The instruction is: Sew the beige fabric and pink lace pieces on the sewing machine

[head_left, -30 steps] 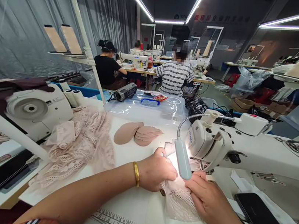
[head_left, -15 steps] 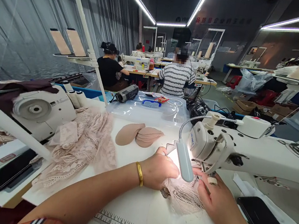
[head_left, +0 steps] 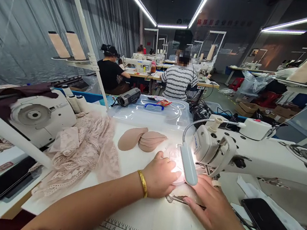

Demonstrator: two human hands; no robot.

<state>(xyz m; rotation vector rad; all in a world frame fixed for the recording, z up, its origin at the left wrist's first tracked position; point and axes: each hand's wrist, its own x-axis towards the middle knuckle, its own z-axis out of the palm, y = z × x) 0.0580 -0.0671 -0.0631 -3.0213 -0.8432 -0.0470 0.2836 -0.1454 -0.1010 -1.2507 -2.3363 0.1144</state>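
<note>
Left fingers (head_left: pixel 172 176) bent, right fingers (head_left: pixel 202 187) outstretched

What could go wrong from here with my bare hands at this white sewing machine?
Your bare right hand is close to the white sewing machine; its fingers might get pinched or pricked. The slim grey lamp may hide part of the work from you. The thin silver metal tool by your right thumb could snag the pale pink fabric.

We rest our left hand (head_left: pixel 162 175) at pale fabric (head_left: pixel 180 181) beside the lamp (head_left: pixel 188 165), our right hand (head_left: pixel 208 199) spread nearby, with lace (head_left: pixel 85 143) heaped leftward on the table (head_left: pixel 134 211).
</note>
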